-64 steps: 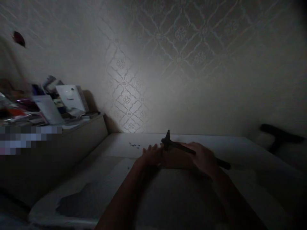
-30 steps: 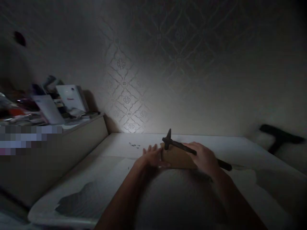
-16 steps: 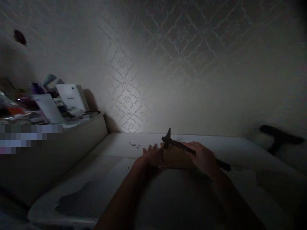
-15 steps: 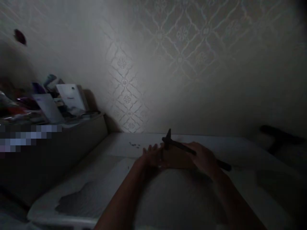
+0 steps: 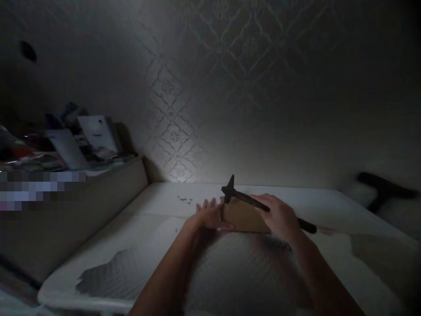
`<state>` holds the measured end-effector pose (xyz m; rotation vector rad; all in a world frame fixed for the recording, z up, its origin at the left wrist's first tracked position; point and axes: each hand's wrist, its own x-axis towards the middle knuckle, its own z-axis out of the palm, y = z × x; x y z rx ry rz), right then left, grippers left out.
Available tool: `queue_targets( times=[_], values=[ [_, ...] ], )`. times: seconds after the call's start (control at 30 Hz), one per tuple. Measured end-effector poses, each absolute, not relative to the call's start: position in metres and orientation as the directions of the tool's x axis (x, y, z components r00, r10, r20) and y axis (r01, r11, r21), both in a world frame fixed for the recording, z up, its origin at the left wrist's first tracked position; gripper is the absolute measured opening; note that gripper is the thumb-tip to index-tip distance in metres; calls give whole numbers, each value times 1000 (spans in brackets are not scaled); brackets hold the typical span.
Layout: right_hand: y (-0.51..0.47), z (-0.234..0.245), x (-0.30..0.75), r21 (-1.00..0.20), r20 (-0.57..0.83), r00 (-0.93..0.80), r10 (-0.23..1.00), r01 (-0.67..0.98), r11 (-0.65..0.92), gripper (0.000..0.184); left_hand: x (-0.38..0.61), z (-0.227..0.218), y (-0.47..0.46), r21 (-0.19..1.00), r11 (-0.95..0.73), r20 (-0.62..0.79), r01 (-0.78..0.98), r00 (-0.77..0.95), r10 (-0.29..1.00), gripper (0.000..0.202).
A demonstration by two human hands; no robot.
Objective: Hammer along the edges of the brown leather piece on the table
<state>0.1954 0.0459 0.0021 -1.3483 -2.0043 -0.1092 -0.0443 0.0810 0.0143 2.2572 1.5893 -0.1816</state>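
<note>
In dim light my right hand (image 5: 279,217) is closed round the dark handle of a small hammer (image 5: 241,198); its head points up just above a brown block (image 5: 241,217). The block stands on a pale table top (image 5: 164,206). My left hand (image 5: 207,216) rests against the block's left end with its fingers stretched forward. The hammer's handle end sticks out to the right behind my right wrist.
A patterned wall rises just behind the table. At the left a lower shelf (image 5: 112,175) carries white boxes (image 5: 98,131) and mixed clutter. A dark T-shaped object (image 5: 383,188) lies at the far right. Small dark specks (image 5: 184,199) sit on the table beyond my left hand.
The hammer head has risen slightly above the block. The lighting flickers between frames. Both hands stay in the same place.
</note>
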Motion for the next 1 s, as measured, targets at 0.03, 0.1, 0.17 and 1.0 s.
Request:
queue_targets(
  times=[0.03, 0.1, 0.17, 1.0],
  values=[
    [46, 2, 196, -294, 590, -207, 780, 845, 447, 40, -44, 15, 81, 231, -292, -316, 928, 355, 880, 117],
    [46, 1, 196, -274, 578, -219, 786, 855, 440, 43, -44, 15, 80, 240, -291, -314, 926, 357, 880, 119],
    [46, 1, 197, -269, 577, -224, 786, 856, 442, 43, -44, 16, 80, 244, -285, -310, 927, 353, 883, 120],
    [44, 4, 195, -294, 570, -212, 794, 850, 438, 43, -43, 18, 79, 221, -283, -324, 933, 344, 881, 115]
  ],
)
